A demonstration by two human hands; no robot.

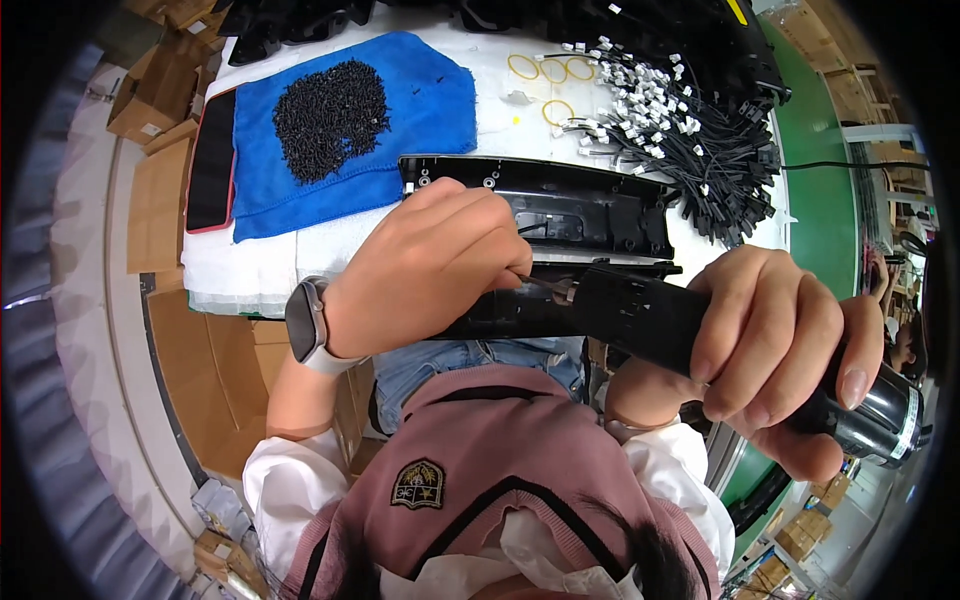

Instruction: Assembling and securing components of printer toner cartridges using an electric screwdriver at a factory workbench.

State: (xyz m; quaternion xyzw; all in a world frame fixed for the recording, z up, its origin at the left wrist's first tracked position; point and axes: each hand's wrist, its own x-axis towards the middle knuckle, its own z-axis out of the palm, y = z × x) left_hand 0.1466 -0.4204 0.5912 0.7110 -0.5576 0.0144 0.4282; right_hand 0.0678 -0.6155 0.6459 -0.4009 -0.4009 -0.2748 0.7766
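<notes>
Dark hair point(365, 560) hung nearest the camera. Beyond it, the right hand point(775, 345) wrapped around a black power screwdriver point(640, 315), which looked stiff, smooth and fairly heavy, best held by its thick body. The left hand point(435, 250) was closed at the bit point(540, 285); anything pinched there was hidden. On the counter point(498, 135), the far black panel point(590, 190) seemed light, rigid, scratch-prone, suiting an edge grip.

A plain blue cloth point(430, 110) near the left edge of the white-covered table point(260, 265) bears small black screws point(330, 115). Toward the right edge, black cables point(735, 190) end in white connectors point(650, 115). The cylindrical screwdriver point(640, 315) is black, its end band point(908, 425) perhaps silvery.
</notes>
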